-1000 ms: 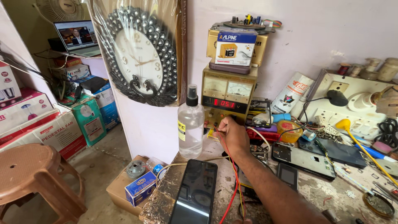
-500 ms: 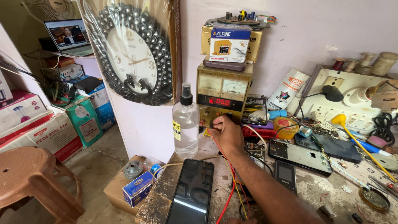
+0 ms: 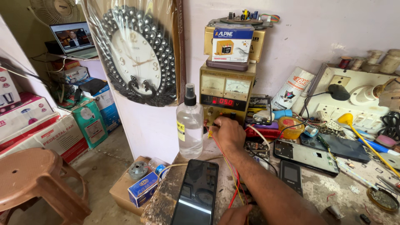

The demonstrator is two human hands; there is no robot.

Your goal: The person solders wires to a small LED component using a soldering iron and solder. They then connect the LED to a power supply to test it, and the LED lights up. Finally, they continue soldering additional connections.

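Right hand (image 3: 228, 132) reaches forward to lower front panel of bench power supply (image 3: 226, 93), fingers curled at its knobs; grip itself hidden. Red and yellow leads (image 3: 228, 166) trail back toward body. Left hand (image 3: 235, 216) at bottom edge, closure unclear. Smartphone (image 3: 196, 191) lies lengthwise on tabletop (image 3: 316, 191), just left of forearm.

Right hand (image 3: 227, 132) extended forward, back of hand up, fingers curled tight at front, fingertips hidden from view. Right forearm bare, running diagonally from lower right frame edge up to wrist. Left hand (image 3: 236, 216) low at bottom frame edge, only knuckles showing, grip unclear.
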